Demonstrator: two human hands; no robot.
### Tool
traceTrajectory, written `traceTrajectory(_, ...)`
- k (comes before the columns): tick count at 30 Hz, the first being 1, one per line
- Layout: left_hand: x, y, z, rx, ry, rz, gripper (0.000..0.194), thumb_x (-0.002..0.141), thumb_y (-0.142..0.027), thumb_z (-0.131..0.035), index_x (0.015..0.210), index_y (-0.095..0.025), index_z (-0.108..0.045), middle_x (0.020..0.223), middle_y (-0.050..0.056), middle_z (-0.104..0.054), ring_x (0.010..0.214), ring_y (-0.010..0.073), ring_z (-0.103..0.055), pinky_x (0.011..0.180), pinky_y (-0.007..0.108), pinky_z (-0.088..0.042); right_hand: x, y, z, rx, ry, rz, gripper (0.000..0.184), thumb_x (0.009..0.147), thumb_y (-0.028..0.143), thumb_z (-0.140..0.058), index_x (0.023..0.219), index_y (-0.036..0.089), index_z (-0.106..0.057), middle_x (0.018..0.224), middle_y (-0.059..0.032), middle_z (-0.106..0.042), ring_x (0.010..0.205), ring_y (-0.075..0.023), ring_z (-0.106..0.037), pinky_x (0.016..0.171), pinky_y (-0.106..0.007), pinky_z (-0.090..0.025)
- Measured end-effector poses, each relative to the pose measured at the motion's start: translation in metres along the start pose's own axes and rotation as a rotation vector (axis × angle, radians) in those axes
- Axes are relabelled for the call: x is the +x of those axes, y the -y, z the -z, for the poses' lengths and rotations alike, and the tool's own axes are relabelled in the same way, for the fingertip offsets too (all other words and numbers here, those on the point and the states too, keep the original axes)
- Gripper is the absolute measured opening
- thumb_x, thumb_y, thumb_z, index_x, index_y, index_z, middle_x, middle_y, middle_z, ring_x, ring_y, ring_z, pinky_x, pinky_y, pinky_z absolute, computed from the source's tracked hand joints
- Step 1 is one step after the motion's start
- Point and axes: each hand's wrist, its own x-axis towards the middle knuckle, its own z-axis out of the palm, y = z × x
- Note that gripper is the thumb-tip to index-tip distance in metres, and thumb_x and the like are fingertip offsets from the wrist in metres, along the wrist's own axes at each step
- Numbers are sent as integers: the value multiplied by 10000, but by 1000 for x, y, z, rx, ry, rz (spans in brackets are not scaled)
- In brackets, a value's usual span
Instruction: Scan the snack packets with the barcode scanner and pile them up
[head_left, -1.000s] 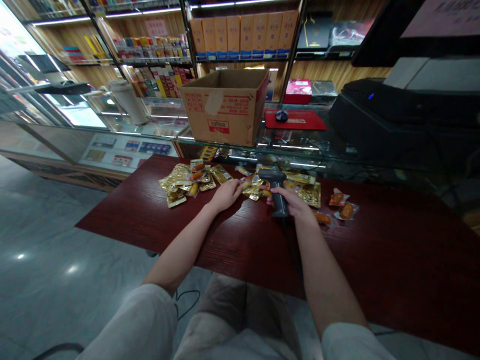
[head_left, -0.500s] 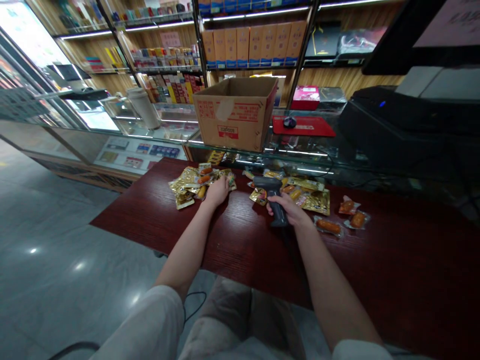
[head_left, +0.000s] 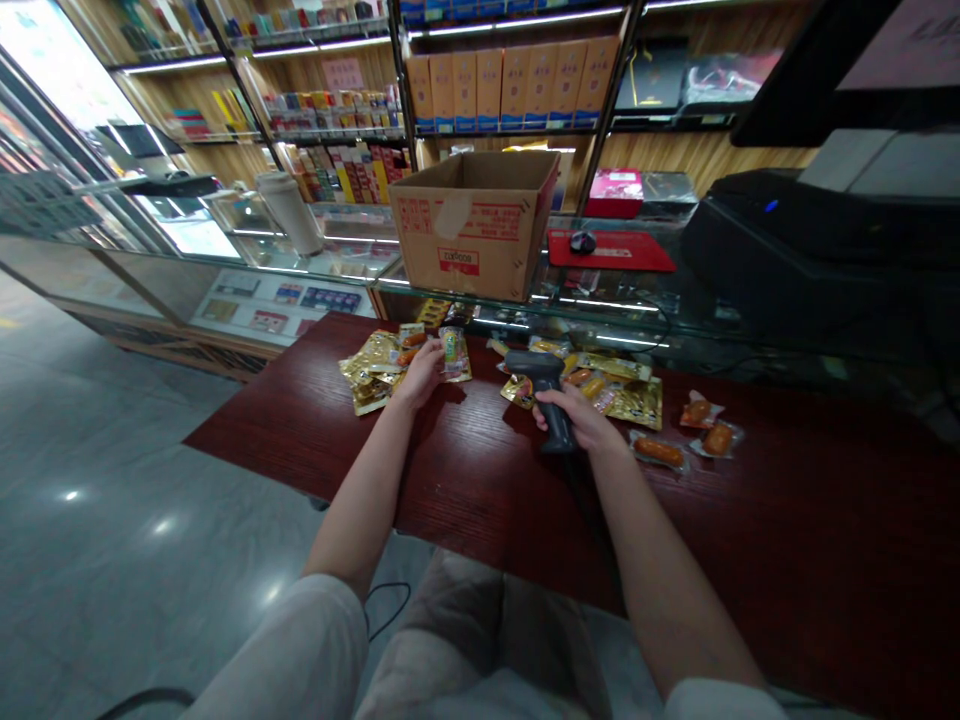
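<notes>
My left hand point(head_left: 424, 374) is closed at the left edge of a shiny snack packet point(head_left: 456, 352), which has a green and white label and stands tilted up. Several gold foil packets point(head_left: 367, 365) and a few orange-brown wrapped sausages lie just left of that hand, partly under it. In my right hand point(head_left: 581, 415) is a black barcode scanner point(head_left: 551, 395), held by its handle with its head pointing left. Beyond the scanner lies another pile of gold packets point(head_left: 634, 402) and wrapped yellow and orange snacks, partly hidden by the hand.
Three wrapped brown snacks point(head_left: 660, 451) lie to the right on the dark red wooden table point(head_left: 480, 480). An open cardboard box point(head_left: 472, 240) stands on the glass counter behind, beside a red mouse pad point(head_left: 637, 252). A black machine point(head_left: 787, 250) is at the right, a tall cup point(head_left: 290, 215) at the left.
My left hand has moved a little left and lifted, and the green and white label of the packet has come into view. The right hand and scanner stay nearly in place.
</notes>
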Motion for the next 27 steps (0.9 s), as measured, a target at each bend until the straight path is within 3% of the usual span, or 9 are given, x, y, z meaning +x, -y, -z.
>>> traceTrajectory(6,2,5,2,-159,-4,70,189,792,-223,-663,941,-178,-555,878,34,-685,823,178,-697,827,384,-591,1,-3,-6,-21,14,-10,361,622,330,-785,872,194,-562,572,23,-608,475,-109,-520,442,-230,-430)
traceTrajectory(16,4,10,-2,-42,-68,8,222,769,-251,-712,850,-172,-521,785,-13,-623,684,98,-628,741,319,-605,1,-5,-21,8,90,1,413,638,359,-802,931,190,-565,683,35,-614,468,-70,-467,410,-216,-370)
traceTrajectory(20,4,10,-1,20,-81,-4,274,724,-271,-737,793,-184,-486,721,-49,-528,626,76,-562,709,312,-597,1,-4,-23,1,89,-4,417,628,366,-820,896,193,-552,734,35,-602,469,-54,-462,407,-211,-371)
traceTrajectory(27,5,11,-5,199,-129,-86,165,792,-268,-655,801,-185,-512,774,-6,-547,663,116,-562,703,336,-578,1,-4,-16,19,111,-5,395,658,345,-786,935,189,-553,664,41,-589,451,-64,-453,399,-210,-350)
